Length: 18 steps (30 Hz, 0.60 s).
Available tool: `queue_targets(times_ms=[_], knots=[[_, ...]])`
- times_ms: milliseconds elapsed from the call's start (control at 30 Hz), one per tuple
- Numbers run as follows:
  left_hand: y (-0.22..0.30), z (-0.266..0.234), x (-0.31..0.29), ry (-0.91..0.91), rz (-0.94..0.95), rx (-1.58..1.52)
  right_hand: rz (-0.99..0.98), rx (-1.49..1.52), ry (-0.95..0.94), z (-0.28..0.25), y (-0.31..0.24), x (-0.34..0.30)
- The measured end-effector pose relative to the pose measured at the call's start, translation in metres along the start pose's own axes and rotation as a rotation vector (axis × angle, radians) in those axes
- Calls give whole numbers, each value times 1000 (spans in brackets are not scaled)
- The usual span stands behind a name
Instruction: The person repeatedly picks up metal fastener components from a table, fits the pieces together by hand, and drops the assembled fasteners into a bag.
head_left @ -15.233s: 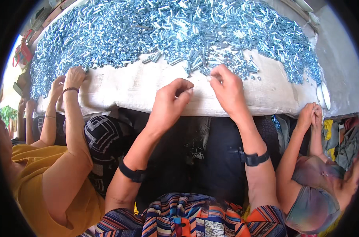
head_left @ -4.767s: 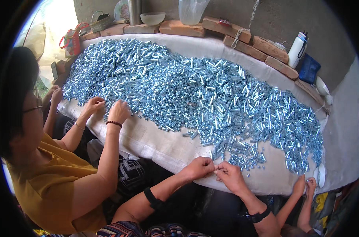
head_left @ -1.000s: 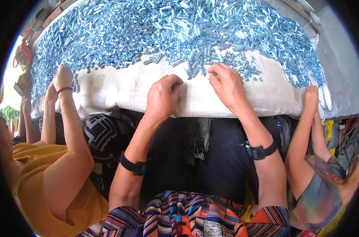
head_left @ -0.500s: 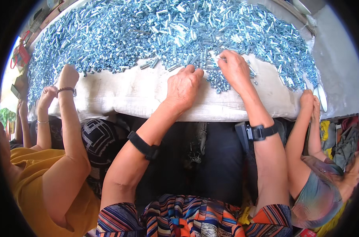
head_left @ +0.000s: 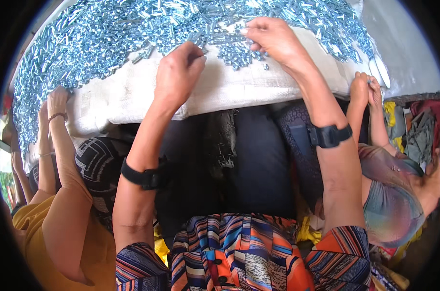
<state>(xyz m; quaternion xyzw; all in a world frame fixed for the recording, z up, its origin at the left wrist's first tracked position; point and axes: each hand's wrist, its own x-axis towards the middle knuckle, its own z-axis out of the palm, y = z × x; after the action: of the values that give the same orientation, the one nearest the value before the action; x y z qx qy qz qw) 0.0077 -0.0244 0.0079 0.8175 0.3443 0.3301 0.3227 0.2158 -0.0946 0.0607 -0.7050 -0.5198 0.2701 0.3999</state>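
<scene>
A broad heap of small shiny silver-blue metal pieces, short nut-like ones and longer tubes, covers the far part of a white woven cloth. My left hand is at the heap's near edge, fingers curled together; what they hold, if anything, is hidden. Farther right, my right hand reaches over the pieces with thumb and forefinger pinched together. Whatever is in that pinch is too small to name. Between my hands, a small cluster of short metal pieces lies on the cloth, with a few strays beside it.
At the left, a person in a mustard top has hands at the heap's edge. Another person's hands are close together at the right, near a white oval object. Piled cloth lies beyond that person.
The view has shifted, so the heap sits higher and further left. My left hand has turned, its fingertips now further into the heap's edge. My right hand has reached farther forward.
</scene>
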Motion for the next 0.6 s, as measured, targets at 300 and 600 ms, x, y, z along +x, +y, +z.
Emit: queue_targets(times_ms=[300,600], knots=[[47,-20,-55,-199,-285,-670,-164,268,126,-46,-76,-150],[49,-19,-100,-261,-381,-1018,104,845,133,18,-10,-169]])
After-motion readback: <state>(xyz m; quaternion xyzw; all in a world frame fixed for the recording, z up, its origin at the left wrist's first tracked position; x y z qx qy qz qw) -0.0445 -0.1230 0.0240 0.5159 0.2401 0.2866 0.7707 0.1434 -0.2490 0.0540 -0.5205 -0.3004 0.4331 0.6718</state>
